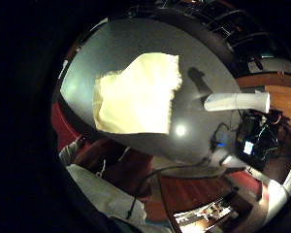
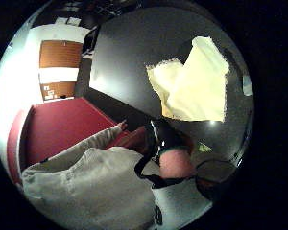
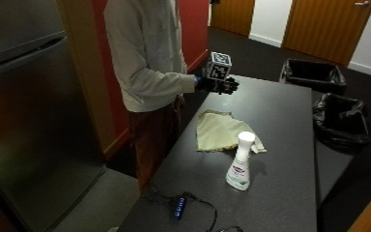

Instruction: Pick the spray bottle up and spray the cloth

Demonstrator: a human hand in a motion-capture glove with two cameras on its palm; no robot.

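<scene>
Outside view: a person in a light grey sweatshirt (image 3: 148, 53) stands at the left long edge of a dark grey table (image 3: 282, 125), upper centre of the frame. The gloved right hand (image 3: 219, 85) is raised above the table's far left part, upper centre, touching nothing; the fingers look loosely curled with nothing between them. The other hand is not visible. The yellow cloth (image 3: 221, 131) lies flat on the table at mid-frame, partly folded, one corner overlapping. The spray bottle (image 3: 240, 164) stands upright at lower centre right, white with a white cap and a printed label, just beside the near corner of the cloth; whether they touch I cannot tell. Hand and bottle are well apart, with the cloth between them. A black cable with a small blue-lit device (image 3: 179, 207) lies at the near end of the table, bottom centre. Two black-lined bins (image 3: 340, 118) stand on the floor past the table's right edge, upper right. Little finger side palm view: cloth (image 1: 138, 94) on the table, bottle (image 1: 237, 102) beyond it. Thumb side palm view: cloth (image 2: 194, 84) on the table, sweatshirt (image 2: 91, 184) nearby.
</scene>
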